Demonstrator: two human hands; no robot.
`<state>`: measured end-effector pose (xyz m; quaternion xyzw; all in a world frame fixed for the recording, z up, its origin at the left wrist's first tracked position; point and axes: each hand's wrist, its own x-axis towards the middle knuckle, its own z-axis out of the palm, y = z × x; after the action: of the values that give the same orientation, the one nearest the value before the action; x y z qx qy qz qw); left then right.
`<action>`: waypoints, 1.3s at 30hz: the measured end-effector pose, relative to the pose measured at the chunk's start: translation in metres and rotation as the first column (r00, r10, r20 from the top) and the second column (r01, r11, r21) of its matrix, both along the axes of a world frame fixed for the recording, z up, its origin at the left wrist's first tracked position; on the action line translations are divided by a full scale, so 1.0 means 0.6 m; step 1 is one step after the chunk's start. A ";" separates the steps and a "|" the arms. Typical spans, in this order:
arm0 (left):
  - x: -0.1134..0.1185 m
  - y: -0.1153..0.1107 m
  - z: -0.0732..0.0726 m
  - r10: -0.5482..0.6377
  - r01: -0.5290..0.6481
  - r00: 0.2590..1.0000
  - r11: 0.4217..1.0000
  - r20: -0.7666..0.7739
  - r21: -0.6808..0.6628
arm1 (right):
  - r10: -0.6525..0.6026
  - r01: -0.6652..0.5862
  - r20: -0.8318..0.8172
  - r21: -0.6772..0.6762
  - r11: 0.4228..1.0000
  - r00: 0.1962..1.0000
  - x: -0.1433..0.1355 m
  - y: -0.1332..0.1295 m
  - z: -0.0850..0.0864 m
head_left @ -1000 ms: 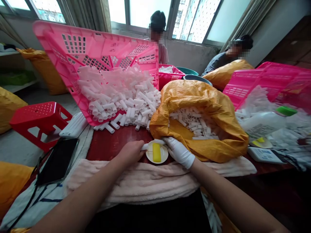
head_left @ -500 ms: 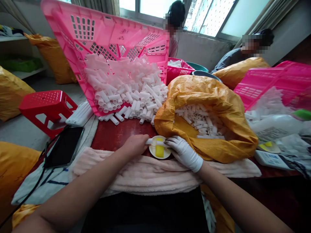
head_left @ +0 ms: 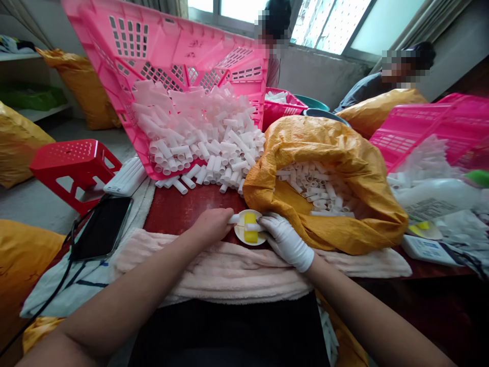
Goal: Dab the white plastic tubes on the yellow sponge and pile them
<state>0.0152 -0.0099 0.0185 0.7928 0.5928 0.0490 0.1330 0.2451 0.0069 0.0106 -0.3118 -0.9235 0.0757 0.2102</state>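
A small white round dish (head_left: 239,235) with a yellow block (head_left: 251,237) on it lies at the table's front edge, between my hands. My bare left hand (head_left: 214,224) is closed on a short white tube (head_left: 234,218) at the dish's left side. From the right, my right hand (head_left: 284,239), in a white glove, pinches another white tube (head_left: 252,227) that lies across the yellow block. The two tubes are apart. Dark marks show on the glove's fingertips.
A tipped pink basket (head_left: 164,46) spills white tubes (head_left: 206,153) behind my hands. An open orange sack (head_left: 324,137) of tubes stands right. A pink towel (head_left: 229,275) lines the edge; a phone (head_left: 103,227) and red stool (head_left: 72,153) are left. Two people sit behind.
The tube in my right hand has moved down across the yellow block, and my gloved hand has shifted slightly left. My left hand stays nearly in place with its tube.
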 end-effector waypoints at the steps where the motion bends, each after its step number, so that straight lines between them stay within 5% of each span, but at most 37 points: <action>1: -0.001 0.000 -0.001 -0.002 0.002 1.000 1.000 0.001 0.003 | 0.003 -0.003 0.001 0.005 1.000 1.000 -0.001 0.000 -0.002; 6: -0.002 0.002 -0.006 -0.030 0.030 1.000 0.999 -0.001 0.016 | 0.003 -0.003 0.005 0.045 0.999 1.000 0.001 -0.002 -0.009; 11: 0.001 0.003 -0.007 -0.024 0.024 1.000 0.999 -0.004 0.026 | 0.162 -0.186 0.150 0.167 0.968 0.975 0.010 -0.015 -0.007; 19: 0.000 0.003 -0.009 -0.027 0.027 1.000 0.999 -0.003 0.039 | 0.328 -0.335 0.100 0.059 0.940 0.939 -0.009 -0.035 0.019; 21: -0.001 0.003 -0.005 -0.026 0.026 1.000 0.997 -0.001 0.070 | 0.250 -0.260 -0.202 -0.021 0.965 0.947 -0.020 -0.034 0.017; 23: -0.002 0.001 0.000 -0.023 0.020 1.000 0.988 0.018 0.151 | 0.006 -0.150 -0.565 -0.209 0.966 0.825 -0.033 -0.030 0.009; 25: -0.001 -0.002 0.004 -0.051 0.034 0.996 0.975 0.071 0.220 | -0.268 -0.130 -0.730 -0.439 0.889 0.629 -0.047 -0.023 0.001; 27: 0.000 -0.005 0.004 -0.108 0.072 0.983 0.971 0.148 0.229 | -0.434 -0.153 -0.737 -0.579 0.801 0.518 -0.057 -0.017 0.000; 29: 0.000 -0.007 0.003 -0.145 0.105 0.967 0.976 0.211 0.190 | -0.442 -0.139 -0.736 -0.579 0.804 0.513 -0.062 -0.013 0.009; 34: -0.002 -0.012 0.003 -0.133 0.115 0.960 0.990 0.247 0.087 | -0.045 -0.170 -0.654 -0.262 0.950 0.755 -0.053 -0.017 0.049; 36: -0.002 -0.014 0.008 -0.136 0.116 0.955 0.989 0.262 0.092 | -0.081 -0.183 -0.684 -0.304 0.935 0.725 -0.050 -0.019 0.057; 39: 0.001 -0.018 0.018 -0.127 0.099 0.953 0.989 0.275 0.114 | -0.315 -0.225 -0.761 -0.512 0.829 0.568 -0.051 -0.017 0.056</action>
<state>0.0157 -0.0205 0.0293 0.8161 0.5183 0.1826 0.1790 0.2142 -0.0033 0.0439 -0.3116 -0.6442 0.4710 0.5158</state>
